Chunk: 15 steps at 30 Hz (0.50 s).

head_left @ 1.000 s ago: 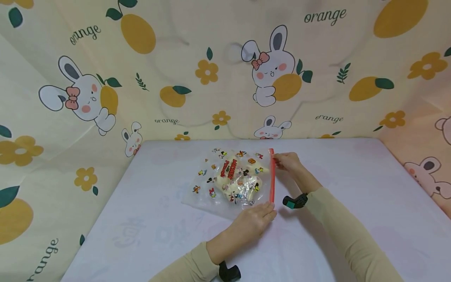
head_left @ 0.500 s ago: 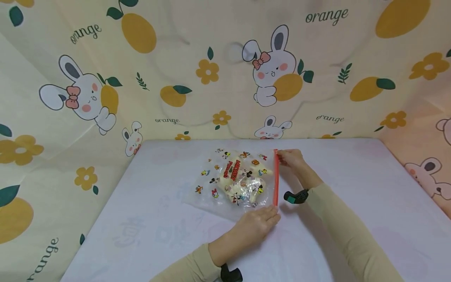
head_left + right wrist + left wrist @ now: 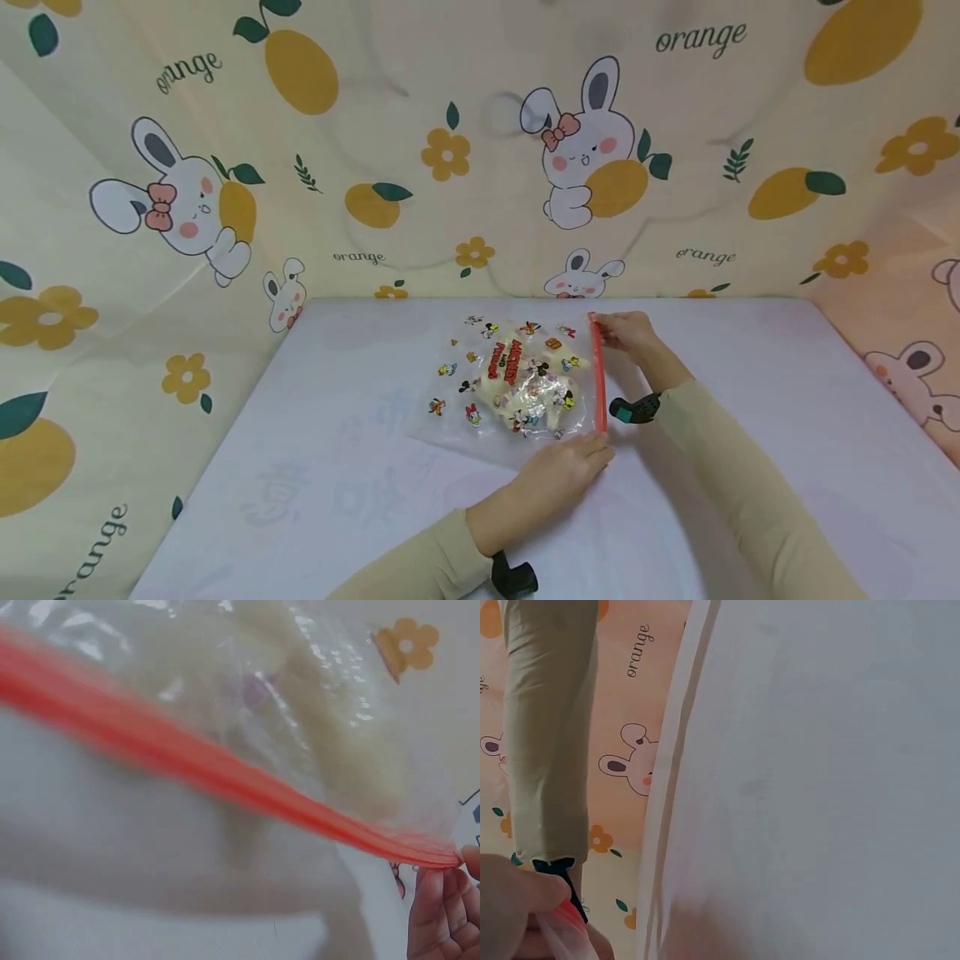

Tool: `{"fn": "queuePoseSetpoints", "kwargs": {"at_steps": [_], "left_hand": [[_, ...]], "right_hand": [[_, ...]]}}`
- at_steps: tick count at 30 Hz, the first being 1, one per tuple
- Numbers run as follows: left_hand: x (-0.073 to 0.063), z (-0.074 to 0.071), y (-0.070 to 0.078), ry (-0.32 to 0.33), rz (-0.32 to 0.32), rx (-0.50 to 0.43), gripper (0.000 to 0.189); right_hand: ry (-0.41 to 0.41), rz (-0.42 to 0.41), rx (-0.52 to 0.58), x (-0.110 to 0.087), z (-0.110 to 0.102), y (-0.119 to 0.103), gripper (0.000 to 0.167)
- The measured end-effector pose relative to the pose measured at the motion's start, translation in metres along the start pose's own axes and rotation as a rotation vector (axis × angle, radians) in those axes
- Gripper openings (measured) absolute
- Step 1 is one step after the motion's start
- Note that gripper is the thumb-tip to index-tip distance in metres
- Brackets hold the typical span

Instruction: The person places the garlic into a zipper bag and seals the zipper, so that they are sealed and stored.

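Note:
A clear zip bag (image 3: pixel 450 433) printed with small cartoon figures and red lettering lies over the table, its red zip strip (image 3: pixel 600 375) facing right. Inside it is a cream-coloured, soft-looking lump (image 3: pixel 525 400), whose kind the plastic blurs. At the strip's near end my left hand (image 3: pixel 551 475) pinches the corner; the left wrist view shows thumb and fingers (image 3: pixel 551 892) on the red edge. My right hand (image 3: pixel 630 337) pinches the far end of the strip. Close up in the right wrist view, the red strip (image 3: pixel 225 776) runs taut toward the pinching fingertips (image 3: pixel 431 889).
A white-covered table (image 3: pixel 315 500) spreads beneath the bag. Behind it hangs a cream cloth (image 3: pixel 495 192) printed with rabbits and oranges, which also covers the sides. A black wrist device (image 3: pixel 636 408) sits at the right cuff, another (image 3: pixel 516 577) at the left.
Both hands and the bag between them have shifted a little to the right. The pinch at each end of the strip stays the same.

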State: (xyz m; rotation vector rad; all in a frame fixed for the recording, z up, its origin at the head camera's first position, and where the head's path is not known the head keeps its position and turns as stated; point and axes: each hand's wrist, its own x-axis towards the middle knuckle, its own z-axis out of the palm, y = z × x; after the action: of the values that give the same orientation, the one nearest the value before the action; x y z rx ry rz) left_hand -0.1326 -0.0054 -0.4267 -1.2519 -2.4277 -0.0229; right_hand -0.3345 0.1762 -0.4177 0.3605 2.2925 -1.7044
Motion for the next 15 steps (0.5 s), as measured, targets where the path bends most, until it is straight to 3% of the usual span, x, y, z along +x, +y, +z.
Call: {"fn": "queuePoseSetpoints", "kwargs": {"at_steps": [8,15], "left_hand": [[0.014,0.010,0.009,-0.032,-0.025,-0.057,0.024],[0.013,0.009,0.005,-0.049,-0.070,-0.156,0.029]], "right_hand": [[0.008,0.019,-0.030,0.000,-0.007,0.001,0.050],[-0.033,0.017,-0.071,0.001,-0.010,0.004,0.053]]}}
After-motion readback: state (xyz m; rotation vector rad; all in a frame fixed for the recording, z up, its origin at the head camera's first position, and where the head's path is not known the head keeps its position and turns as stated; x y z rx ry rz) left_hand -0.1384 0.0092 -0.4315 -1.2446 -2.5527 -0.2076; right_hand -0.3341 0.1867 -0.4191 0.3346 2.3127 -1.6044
